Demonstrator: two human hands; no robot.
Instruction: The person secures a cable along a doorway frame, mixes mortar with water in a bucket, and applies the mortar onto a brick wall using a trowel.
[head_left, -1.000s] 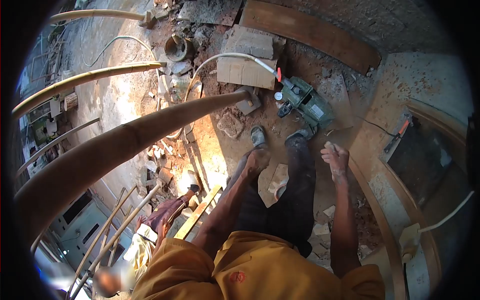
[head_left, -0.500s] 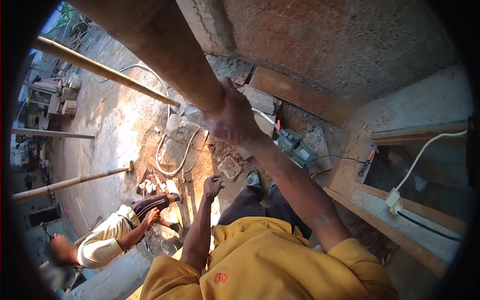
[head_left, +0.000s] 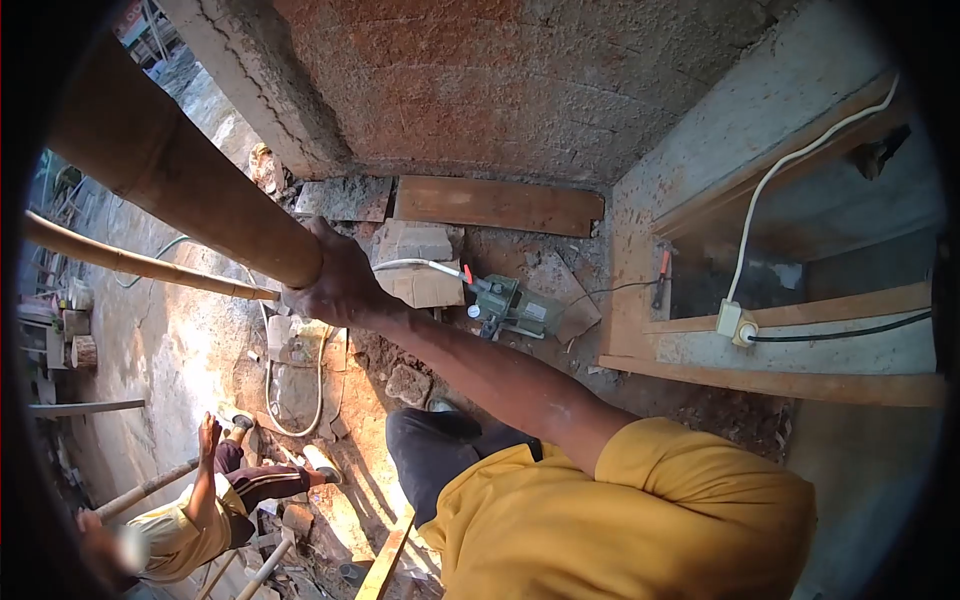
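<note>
A thick bamboo pole [head_left: 190,185] runs from the upper left down to my right hand [head_left: 340,282]. My right hand is closed around the pole near its lower end, with the arm stretched out across my body. My left hand is out of sight. A thinner bamboo pole [head_left: 150,264] slants behind my hand. Beyond my forearm, a green pump [head_left: 510,306] with a small round gauge sits on the ground, and a pale hose [head_left: 415,263] runs from it.
A rough wall [head_left: 480,90] rises ahead, with a wooden board [head_left: 500,205] along its base. Broken blocks [head_left: 418,262] lie beside the pump. To the right, a cable adapter [head_left: 737,322] hangs at a wooden frame [head_left: 770,372]. Another person [head_left: 195,510] stands at lower left, one hand raised.
The view has turned, so the pump and wall appear further left. My right hand still grips the pole. My left hand has left view. The other person has raised a hand.
</note>
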